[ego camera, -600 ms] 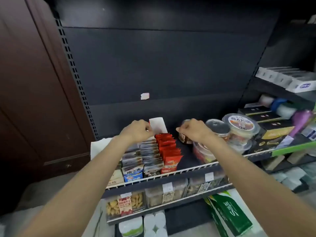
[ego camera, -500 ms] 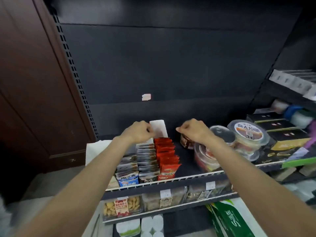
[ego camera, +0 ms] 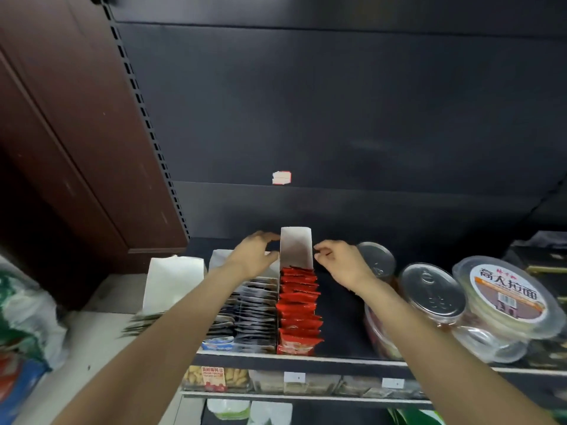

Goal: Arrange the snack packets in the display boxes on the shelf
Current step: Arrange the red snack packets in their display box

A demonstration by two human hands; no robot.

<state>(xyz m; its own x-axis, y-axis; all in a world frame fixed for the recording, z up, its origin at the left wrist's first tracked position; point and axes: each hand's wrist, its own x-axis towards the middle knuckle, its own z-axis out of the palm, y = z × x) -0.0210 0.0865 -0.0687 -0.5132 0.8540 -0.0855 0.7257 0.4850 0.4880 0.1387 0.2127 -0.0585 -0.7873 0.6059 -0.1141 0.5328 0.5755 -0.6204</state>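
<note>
A narrow display box filled with red snack packets [ego camera: 299, 311] stands on the black shelf [ego camera: 340, 320]; its white back flap [ego camera: 296, 248] sticks up. My left hand [ego camera: 254, 256] touches the flap's left edge with curved fingers. My right hand [ego camera: 340, 265] hovers just right of the flap, fingers loosely curled, holding nothing. Left of the red row sit a box of dark grey packets [ego camera: 256, 314] and another row [ego camera: 219, 329], partly hidden by my left forearm. A white box flap [ego camera: 173, 280] stands further left.
Round tubs with metal lids [ego camera: 432, 296] and a labelled clear tub [ego camera: 506, 299] crowd the shelf's right side. A lower shelf [ego camera: 306, 384] holds clear snack boxes with price tags. A brown cabinet [ego camera: 76, 133] borders the left; bags [ego camera: 24, 326] lie at far left.
Both hands have shifted to either side of the red box's white flap. My right hand left the jar area and loosened. The camera tilted and moved closer.
</note>
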